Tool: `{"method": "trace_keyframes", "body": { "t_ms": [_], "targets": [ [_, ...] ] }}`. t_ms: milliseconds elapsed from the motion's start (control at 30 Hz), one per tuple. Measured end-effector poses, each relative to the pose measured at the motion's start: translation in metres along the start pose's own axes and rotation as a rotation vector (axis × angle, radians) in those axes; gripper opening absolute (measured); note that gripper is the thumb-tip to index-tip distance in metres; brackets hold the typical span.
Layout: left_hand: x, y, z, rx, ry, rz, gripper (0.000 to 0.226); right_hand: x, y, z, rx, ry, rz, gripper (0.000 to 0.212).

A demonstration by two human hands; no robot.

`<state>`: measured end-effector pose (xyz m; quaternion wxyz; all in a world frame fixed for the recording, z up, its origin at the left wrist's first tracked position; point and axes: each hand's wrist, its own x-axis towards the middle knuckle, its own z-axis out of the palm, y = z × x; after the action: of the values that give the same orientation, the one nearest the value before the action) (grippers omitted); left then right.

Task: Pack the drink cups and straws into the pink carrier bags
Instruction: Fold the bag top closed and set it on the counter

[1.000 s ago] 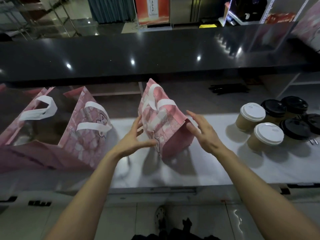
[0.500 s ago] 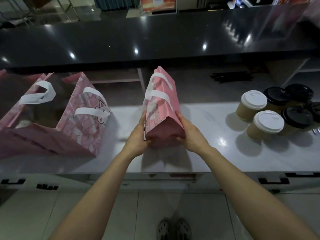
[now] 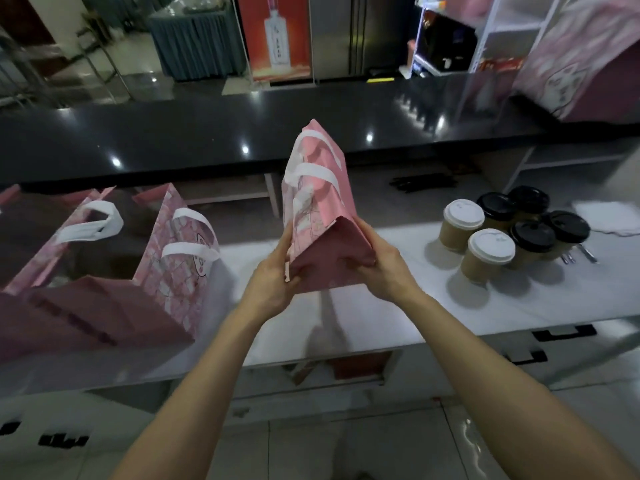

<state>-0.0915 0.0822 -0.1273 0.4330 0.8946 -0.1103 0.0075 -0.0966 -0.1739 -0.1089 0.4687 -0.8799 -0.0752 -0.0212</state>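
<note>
Landmark for all positions: the folded pink bag (image 3: pixel 317 202) held at centre frame above the white counter (image 3: pixel 398 306).

Far left of the folded pink bag, an opened pink carrier bag (image 3: pixel 114 282) stands on the counter, mouth up, with white handles (image 3: pixel 91 225) showing on its two sides. Its contents cannot be made out.

Immediately left of the folded bag's lower end, the left hand (image 3: pixel 273 282) grips the bag's bottom corner, fingers curled round the edge.

The folded bag itself is flat, not yet opened out, tilted with its handle end pointing up and away and its darker base panel toward the camera. It appears lifted off the counter.

Immediately right of the base panel, the right hand (image 3: pixel 384 268) grips the opposite corner, thumb over the front face.

Well to the right of the folded bag, a cluster of drink cups stands on the counter: two white-lidded cups (image 3: pixel 490 254) nearest the bag, four black-lidded cups (image 3: pixel 533 233) beyond them. Small metal items, too small to identify, lie just beside the cluster.

Behind and right of the bag, dark straws (image 3: pixel 424 183) lie on a lower shelf.
</note>
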Motion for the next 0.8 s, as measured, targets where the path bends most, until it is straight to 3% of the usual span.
{"method": "trace_keyframes", "body": {
  "t_ms": [133,333,500,800],
  "targets": [
    [0.028,0.047,-0.014,-0.043,0.034,0.14,0.127,0.01,-0.028,-0.051,0.046,0.136,-0.021,0.088],
    [0.099,0.118,0.0,-0.052,0.087,0.27,0.128,0.046,-0.037,-0.131,0.175,0.235,-0.027,0.086],
    [0.172,0.178,0.04,-0.078,0.071,0.399,0.126,0.091,-0.001,-0.2,0.27,0.268,-0.049,0.1],
    [0.31,0.264,0.158,-0.134,0.059,0.394,0.122,0.199,0.111,-0.342,0.229,0.255,-0.026,0.103]
  ]
}}
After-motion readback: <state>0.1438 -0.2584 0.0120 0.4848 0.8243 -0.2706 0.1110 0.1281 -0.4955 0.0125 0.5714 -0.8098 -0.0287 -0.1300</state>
